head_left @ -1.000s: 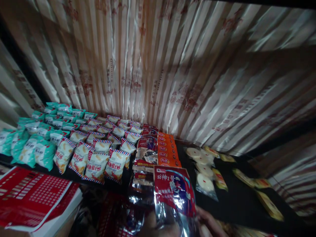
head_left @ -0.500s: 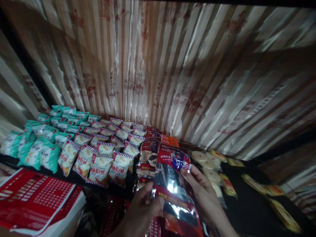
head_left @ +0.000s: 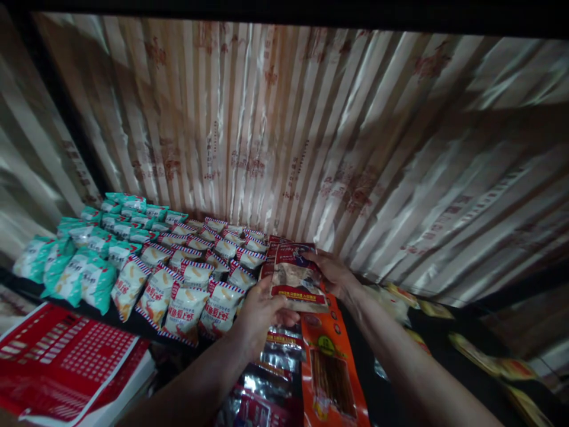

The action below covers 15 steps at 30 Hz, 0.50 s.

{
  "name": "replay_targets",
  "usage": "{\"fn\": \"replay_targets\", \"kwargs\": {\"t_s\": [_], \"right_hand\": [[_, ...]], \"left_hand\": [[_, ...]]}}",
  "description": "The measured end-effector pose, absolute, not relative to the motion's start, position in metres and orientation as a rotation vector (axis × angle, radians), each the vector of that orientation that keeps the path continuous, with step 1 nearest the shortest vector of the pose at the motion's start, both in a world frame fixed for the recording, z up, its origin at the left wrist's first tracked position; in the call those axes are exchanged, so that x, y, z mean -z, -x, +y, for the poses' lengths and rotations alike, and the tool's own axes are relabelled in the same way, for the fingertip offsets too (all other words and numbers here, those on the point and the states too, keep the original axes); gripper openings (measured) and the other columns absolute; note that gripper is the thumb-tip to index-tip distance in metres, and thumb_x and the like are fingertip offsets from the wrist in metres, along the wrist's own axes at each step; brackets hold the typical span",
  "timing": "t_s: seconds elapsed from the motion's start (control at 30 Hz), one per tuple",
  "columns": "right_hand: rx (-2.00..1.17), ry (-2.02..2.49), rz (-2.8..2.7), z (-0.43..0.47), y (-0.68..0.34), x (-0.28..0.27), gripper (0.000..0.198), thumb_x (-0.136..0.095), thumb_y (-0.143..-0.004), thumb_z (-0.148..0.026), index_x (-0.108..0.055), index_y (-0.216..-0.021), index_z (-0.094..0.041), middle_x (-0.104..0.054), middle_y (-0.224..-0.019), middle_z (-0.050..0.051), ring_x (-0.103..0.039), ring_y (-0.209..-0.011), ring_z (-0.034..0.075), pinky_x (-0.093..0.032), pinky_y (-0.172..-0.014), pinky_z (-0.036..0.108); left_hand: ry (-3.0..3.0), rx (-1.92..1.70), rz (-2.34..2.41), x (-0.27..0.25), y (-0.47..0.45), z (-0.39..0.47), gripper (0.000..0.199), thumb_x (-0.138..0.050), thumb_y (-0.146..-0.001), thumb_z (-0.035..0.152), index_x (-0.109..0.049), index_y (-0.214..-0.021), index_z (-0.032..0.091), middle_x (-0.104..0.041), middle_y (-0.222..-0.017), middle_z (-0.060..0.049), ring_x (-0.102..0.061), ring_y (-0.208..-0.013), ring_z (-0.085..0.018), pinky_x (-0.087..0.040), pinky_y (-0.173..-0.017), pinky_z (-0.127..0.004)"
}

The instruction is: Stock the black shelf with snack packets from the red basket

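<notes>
My left hand (head_left: 264, 305) grips the lower left edge of a dark red snack packet (head_left: 297, 277), thumb on top. At the packet's upper right corner, my right hand (head_left: 331, 270) holds it with the fingers partly hidden. The packet lies over similar red packets (head_left: 274, 240) near the back of the shelf. Nearer to me are an orange packet (head_left: 331, 356) with a window showing brown sticks, and several shiny dark packets (head_left: 278, 356) beside it. Left of my left hand stand rows of white snack bags (head_left: 222, 305) with striped edges.
Teal snack bags (head_left: 84, 276) fill the shelf's left end. Yellow packets (head_left: 475, 353) and pale round items (head_left: 384, 302) lie on the black shelf (head_left: 422, 332) at right. A red-and-white printed bag (head_left: 66, 362) sits front left. Corrugated printed sheeting (head_left: 284, 130) backs the shelf.
My hands have moved up and away from me, toward the back of the shelf. The long red and silver packet has left my hands; they now hold a dark red one. The orange packet shows more fully.
</notes>
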State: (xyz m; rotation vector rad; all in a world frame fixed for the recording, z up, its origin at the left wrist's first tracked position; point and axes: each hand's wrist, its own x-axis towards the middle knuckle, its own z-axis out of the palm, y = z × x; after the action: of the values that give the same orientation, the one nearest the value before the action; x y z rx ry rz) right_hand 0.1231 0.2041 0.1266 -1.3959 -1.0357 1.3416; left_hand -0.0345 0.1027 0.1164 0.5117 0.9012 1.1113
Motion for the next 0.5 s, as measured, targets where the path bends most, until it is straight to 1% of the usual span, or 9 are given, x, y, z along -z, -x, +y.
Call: {"fn": "replay_targets", "kwargs": {"t_s": [0.07, 0.13, 0.23, 0.33, 0.43, 0.5], "right_hand": [[-1.341, 1.442, -1.045, 0.217, -0.122, -0.123, 0.012, -0.069, -0.064, -0.022, -0.060, -0.070, -0.018, -0.062, -0.049, -0.002, -0.046, -0.035, 0.009, -0.035, -0.035, 0.020], [-1.311, 1.523, -1.065, 0.228, -0.121, -0.121, 0.008, -0.067, -0.065, -0.019, -0.060, -0.068, -0.017, -0.061, -0.046, -0.003, -0.046, -0.034, 0.009, -0.036, -0.035, 0.020], [-1.288, 1.621, -1.098, 0.242, -0.119, -0.120, 0.004, -0.063, -0.065, -0.013, -0.060, -0.064, -0.016, -0.060, -0.043, -0.002, -0.046, -0.033, 0.008, -0.036, -0.035, 0.019], [-1.283, 1.657, -1.150, 0.251, -0.115, -0.120, 0.006, -0.060, -0.064, -0.010, -0.060, -0.061, -0.015, -0.061, -0.044, -0.001, -0.049, -0.035, 0.009, -0.039, -0.037, 0.019], [-1.271, 1.674, -1.188, 0.258, -0.111, -0.116, 0.010, -0.058, -0.064, -0.008, -0.059, -0.057, -0.015, -0.059, -0.041, -0.001, -0.049, -0.034, 0.010, -0.038, -0.036, 0.020], [-1.252, 1.663, -1.219, 0.262, -0.108, -0.112, 0.010, -0.058, -0.063, -0.007, -0.059, -0.056, -0.015, -0.057, -0.038, -0.001, -0.045, -0.032, 0.009, -0.033, -0.033, 0.019]], "left_hand": [[-0.446, -1.136, 0.883, -0.113, 0.033, 0.110, 0.065, -0.058, -0.070, 0.005, -0.032, -0.129, 0.014, -0.059, -0.064, 0.003, -0.060, -0.047, -0.011, -0.045, -0.050, -0.020], [-0.341, -1.139, 0.850, -0.109, 0.031, 0.118, 0.064, -0.053, -0.072, 0.001, -0.031, -0.129, 0.017, -0.061, -0.069, 0.002, -0.061, -0.049, -0.010, -0.047, -0.052, -0.020], [-0.210, -1.145, 0.791, -0.103, 0.030, 0.129, 0.048, -0.053, -0.073, 0.000, -0.044, -0.117, 0.016, -0.065, -0.079, -0.002, -0.062, -0.055, -0.009, -0.051, -0.058, -0.021], [-0.145, -1.165, 0.741, -0.097, 0.031, 0.136, 0.031, -0.054, -0.074, 0.000, -0.053, -0.102, 0.012, -0.066, -0.084, -0.006, -0.064, -0.065, -0.011, -0.054, -0.065, -0.023], [-0.129, -1.186, 0.719, -0.094, 0.034, 0.139, 0.024, -0.053, -0.074, -0.002, -0.056, -0.094, 0.011, -0.067, -0.086, -0.008, -0.065, -0.072, -0.014, -0.055, -0.069, -0.026], [-0.127, -1.199, 0.712, -0.093, 0.036, 0.140, 0.023, -0.051, -0.074, -0.003, -0.057, -0.091, 0.010, -0.067, -0.088, -0.009, -0.066, -0.076, -0.015, -0.055, -0.071, -0.026]]}}
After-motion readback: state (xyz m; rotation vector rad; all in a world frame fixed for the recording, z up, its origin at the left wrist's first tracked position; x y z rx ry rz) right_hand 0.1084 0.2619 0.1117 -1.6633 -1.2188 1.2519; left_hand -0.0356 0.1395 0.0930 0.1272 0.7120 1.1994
